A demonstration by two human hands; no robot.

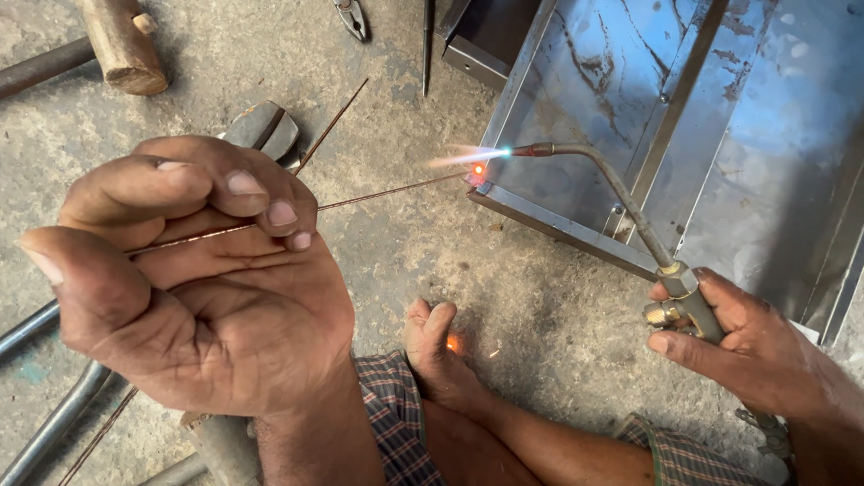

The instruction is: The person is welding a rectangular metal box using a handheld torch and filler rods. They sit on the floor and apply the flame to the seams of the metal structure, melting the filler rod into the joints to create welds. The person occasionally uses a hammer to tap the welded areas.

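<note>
Nearest the camera, the left hand (193,279) is raised palm-up, its fingers (270,202) curled over and pinching a thin copper-coloured filler rod (387,191) against the thumb. The rod looks light and springy, likely to whip at its free end, so a hold far back from the hot tip, as here, seems the sensible one; it is thin enough to slip if the pinch loosens. Below, a bare foot (432,346) rests on the concrete floor (405,261), with a small glowing spark just beside it.

Farther right, the right hand (742,346) has its fingers wrapped around the brass handle of a gas torch (630,202), thumb near the valve. The torch is rigid metal, its bent neck surely hot, so only the handle is safe to grip.

The rod's tip meets the flame at the corner of a stainless sheet-metal tray (630,81), where a spot glows orange. The tray looks stiff, sharp-edged, hot at that corner.

Beyond lie a wooden mallet (121,40) and pliers (353,18).
</note>
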